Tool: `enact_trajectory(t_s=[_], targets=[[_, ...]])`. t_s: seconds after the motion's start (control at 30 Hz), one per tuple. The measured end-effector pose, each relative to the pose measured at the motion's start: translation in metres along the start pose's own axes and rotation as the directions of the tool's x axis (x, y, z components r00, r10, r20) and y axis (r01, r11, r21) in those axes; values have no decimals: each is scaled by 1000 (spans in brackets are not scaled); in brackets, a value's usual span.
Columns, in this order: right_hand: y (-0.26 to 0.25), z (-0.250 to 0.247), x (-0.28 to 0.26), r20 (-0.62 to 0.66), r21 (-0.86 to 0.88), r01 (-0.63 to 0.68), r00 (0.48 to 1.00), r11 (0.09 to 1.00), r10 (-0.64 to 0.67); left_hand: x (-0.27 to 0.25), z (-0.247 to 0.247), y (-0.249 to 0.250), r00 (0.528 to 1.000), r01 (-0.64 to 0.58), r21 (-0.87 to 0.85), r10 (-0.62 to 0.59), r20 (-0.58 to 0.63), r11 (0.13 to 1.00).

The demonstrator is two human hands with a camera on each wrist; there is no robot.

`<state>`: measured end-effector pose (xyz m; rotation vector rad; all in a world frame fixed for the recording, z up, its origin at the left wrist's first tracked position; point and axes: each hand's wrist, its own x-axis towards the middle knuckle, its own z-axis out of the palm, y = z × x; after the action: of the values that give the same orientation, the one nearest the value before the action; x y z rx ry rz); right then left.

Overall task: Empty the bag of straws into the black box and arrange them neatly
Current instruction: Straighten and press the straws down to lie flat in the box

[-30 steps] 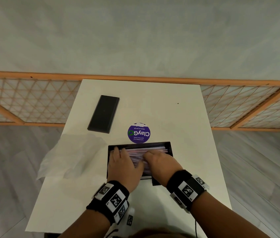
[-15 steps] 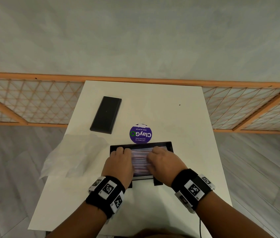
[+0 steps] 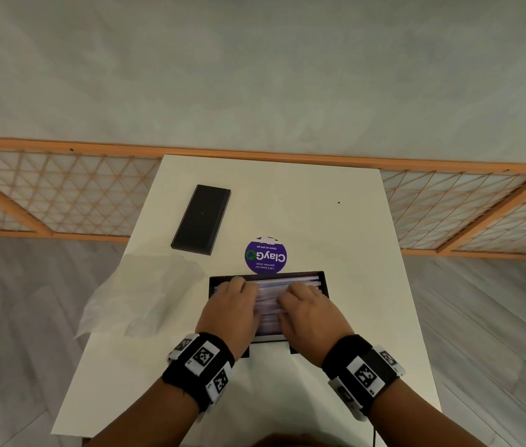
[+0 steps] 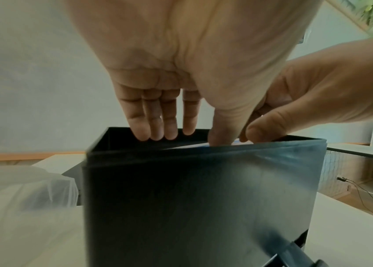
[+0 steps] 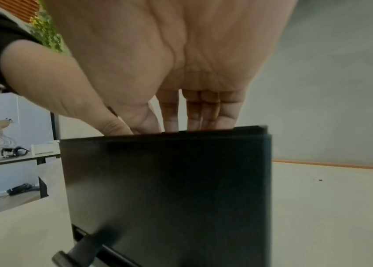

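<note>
The black box (image 3: 323,279) stands on the white table (image 3: 336,227) near its front edge, full of pale wrapped straws (image 3: 268,301) lying left to right. Both hands are palm-down inside the box. My left hand (image 3: 232,301) lies flat over the straws' left part, fingers straight and together (image 4: 156,126). My right hand (image 3: 307,304) lies flat over the right part, fingers straight and dipping behind the box's near wall (image 5: 165,180). The box's near wall (image 4: 203,198) hides the straws in the wrist views, apart from a pale sliver. The empty clear bag (image 3: 139,301) lies crumpled left of the box.
The box's flat black lid (image 3: 202,219) lies at the table's back left. A round purple sticker (image 3: 265,255) sits just behind the box. An orange lattice railing (image 3: 61,195) runs behind the table. The bag (image 4: 21,189) overhangs the table's left edge.
Both hands have slid a little further toward the box's far wall over the straws, and have spread slightly apart. The straws look flatter.
</note>
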<state>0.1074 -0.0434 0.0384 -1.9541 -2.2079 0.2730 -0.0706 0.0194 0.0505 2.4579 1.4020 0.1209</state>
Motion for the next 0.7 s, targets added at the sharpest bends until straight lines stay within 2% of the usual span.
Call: enact_trajectory(t_s=[0.07,0.13,0.27,0.4,0.5,0.57,0.7], targets=[[1,5,0,44,-22,-53,998,998,54,2,3,-1,999,-33,-1,33,14,999],[1,8,1,117,-14,-104,988,995,105,2,7,-4,998,-16,7,15,61,1000],[-1,3,3,235,48,-118,967,992,104,1,13,-8,996,42,-16,-40,74,999],[0,3,4,107,8,-217,971,976,215,-1,16,-10,995,72,-61,-68,69,996],[-7,4,6,165,28,-281,948,959,272,-1,17,-11,994,78,-75,-72,82,994],[-13,3,6,207,62,-300,937,952,281,-1,18,-10,994,59,-84,-51,96,995],[-10,1,-1,91,128,-264,963,956,253,-1,19,-11,997,50,-132,-41,73,990]])
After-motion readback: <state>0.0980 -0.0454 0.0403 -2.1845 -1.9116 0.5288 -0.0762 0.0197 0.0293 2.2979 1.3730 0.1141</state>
